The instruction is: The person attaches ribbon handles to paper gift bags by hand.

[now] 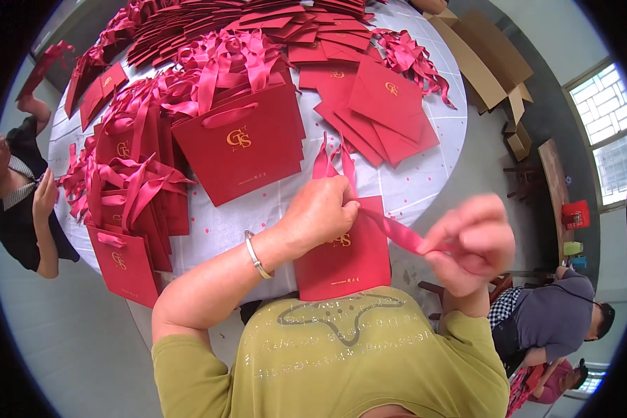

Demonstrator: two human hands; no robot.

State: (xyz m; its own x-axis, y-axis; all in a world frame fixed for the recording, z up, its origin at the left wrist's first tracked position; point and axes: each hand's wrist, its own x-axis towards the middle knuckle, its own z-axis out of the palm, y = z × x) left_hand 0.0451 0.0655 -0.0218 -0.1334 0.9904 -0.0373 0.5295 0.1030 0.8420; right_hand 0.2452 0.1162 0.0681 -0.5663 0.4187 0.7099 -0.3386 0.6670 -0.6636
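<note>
A flat red paper gift bag (345, 268) with gold print lies in front of me at the table's near edge, against my shirt. My left hand (320, 212) is closed at the bag's top edge, pinching the pink-red ribbon there; two ribbon ends stand up beyond its fingers. Off to the right, my right hand (470, 244) pinches the other end of the ribbon (397, 233) between thumb and fingers, slightly blurred. The ribbon stretches taut between both hands. A silver bangle circles my left wrist.
Red bags with ribbon handles stand in rows (240, 143) at the left. Flat bags (390, 101) and loose ribbons (414, 63) lie beyond, on the white-covered round table (432, 184). A person (28, 188) works at the left; others sit at the right. Cardboard boxes (481, 59) stand behind.
</note>
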